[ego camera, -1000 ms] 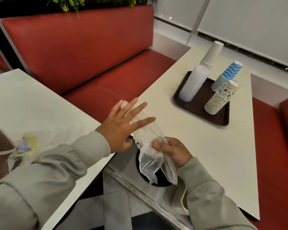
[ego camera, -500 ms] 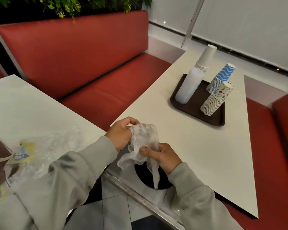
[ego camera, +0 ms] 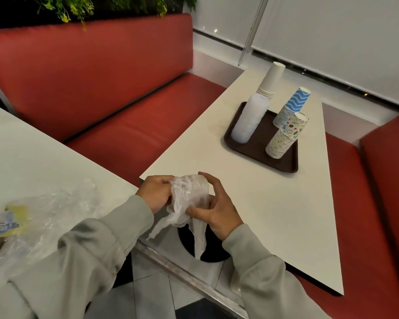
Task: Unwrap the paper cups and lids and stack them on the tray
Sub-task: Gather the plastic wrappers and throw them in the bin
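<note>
The left hand (ego camera: pixel 156 194) is curled tight, its fingers (ego camera: pixel 164 180) bunching one side of a crumpled clear plastic wrapper (ego camera: pixel 189 196). The right hand (ego camera: pixel 219 210) grips the other side, with its thumb pinching the wrapper from below and its index finger arched over the top. The wrapper is bundled between the two sets of fingers, and its loose tail hangs down below them, past the near edge of the white table (ego camera: pixel 263 222). Well beyond the fingertips and off to their right, a dark brown tray (ego camera: pixel 259 148) sits on that table. On it stand a leaning stack of translucent lids (ego camera: pixel 249 120), a stack of white cups (ego camera: pixel 271 81) behind the lids, a blue zigzag stack (ego camera: pixel 290 107) and a patterned stack (ego camera: pixel 286 137). To the left of the left hand, a second clear bag (ego camera: pixel 55 208) lies on the neighbouring table.
</note>
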Motion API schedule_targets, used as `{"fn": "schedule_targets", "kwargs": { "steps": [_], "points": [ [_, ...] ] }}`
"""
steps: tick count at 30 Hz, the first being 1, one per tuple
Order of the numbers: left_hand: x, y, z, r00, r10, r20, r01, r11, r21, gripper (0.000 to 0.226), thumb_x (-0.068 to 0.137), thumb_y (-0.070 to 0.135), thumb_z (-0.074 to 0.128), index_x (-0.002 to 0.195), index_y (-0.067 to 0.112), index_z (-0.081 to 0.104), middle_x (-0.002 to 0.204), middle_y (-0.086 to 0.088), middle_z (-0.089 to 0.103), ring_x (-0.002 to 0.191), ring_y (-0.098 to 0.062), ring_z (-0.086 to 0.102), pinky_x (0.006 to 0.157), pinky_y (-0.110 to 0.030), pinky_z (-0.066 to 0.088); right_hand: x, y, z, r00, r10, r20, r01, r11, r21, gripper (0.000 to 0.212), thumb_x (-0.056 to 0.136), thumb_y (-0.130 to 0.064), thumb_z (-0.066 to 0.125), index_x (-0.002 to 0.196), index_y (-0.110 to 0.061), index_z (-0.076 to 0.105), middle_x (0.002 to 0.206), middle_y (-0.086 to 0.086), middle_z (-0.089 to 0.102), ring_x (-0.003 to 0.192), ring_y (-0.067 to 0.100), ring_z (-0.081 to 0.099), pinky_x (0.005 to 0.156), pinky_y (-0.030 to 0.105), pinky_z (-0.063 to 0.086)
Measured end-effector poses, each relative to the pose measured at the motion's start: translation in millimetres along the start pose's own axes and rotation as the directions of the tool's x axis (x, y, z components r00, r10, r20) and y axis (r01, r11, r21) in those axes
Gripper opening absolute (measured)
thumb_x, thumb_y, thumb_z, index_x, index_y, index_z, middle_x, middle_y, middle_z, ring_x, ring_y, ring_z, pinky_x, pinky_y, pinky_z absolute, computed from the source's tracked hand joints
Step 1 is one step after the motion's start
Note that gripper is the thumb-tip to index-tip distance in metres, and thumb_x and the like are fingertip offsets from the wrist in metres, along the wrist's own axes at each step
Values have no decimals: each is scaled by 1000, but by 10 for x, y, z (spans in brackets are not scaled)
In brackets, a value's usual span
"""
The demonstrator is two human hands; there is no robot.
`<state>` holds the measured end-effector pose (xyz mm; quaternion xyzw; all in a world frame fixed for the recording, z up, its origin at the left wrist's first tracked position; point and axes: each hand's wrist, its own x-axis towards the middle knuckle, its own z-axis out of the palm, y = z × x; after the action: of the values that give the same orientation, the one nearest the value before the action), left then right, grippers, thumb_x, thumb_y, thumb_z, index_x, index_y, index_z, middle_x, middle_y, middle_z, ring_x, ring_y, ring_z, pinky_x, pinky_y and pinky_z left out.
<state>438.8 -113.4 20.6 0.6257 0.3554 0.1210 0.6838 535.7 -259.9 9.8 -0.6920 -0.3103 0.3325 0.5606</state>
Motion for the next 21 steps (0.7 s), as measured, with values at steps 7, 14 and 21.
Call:
{"fn": "schedule_targets", "kwargs": {
  "steps": [7, 14, 21],
  "points": [
    [-9, 73, 67, 990, -139, 22, 141, 978, -154, 28, 88, -16, 50, 80, 7, 64, 57, -11, 60, 38, -15, 53, 40, -22, 47, 11, -60, 63, 994, -103, -32, 102, 994, -37, 67, 75, -6, 82, 133, -26, 56, 126, 0, 64, 115, 8, 61, 100, 23, 48],
    [27, 63, 85, 986, -150, 68, 153, 987, -51, 15, 85, 3, 69, 97, 11, 64, 85, -12, 65, 66, -17, 62, 71, -31, 58, 80, 12, -70, 967, -93, -237, 16, 951, -309, 31, 84, -4, 67, 88, -35, 66, 109, -2, 56, 88, 6, 59, 73, 5, 42],
    [-248, 209, 312, 892, -383, 240, 420, 900, -122, 67, 83, 58, 64, 106, -4, 62, 96, -21, 73, 81, -31, 74, 66, -34, 62, 208, 141, -221, 670, -537, -513, -21, 677, -735, 24, 69, -14, 69, 89, -26, 75, 115, 1, 51, 100, 15, 43, 85, 37, 36]
  ]
}}
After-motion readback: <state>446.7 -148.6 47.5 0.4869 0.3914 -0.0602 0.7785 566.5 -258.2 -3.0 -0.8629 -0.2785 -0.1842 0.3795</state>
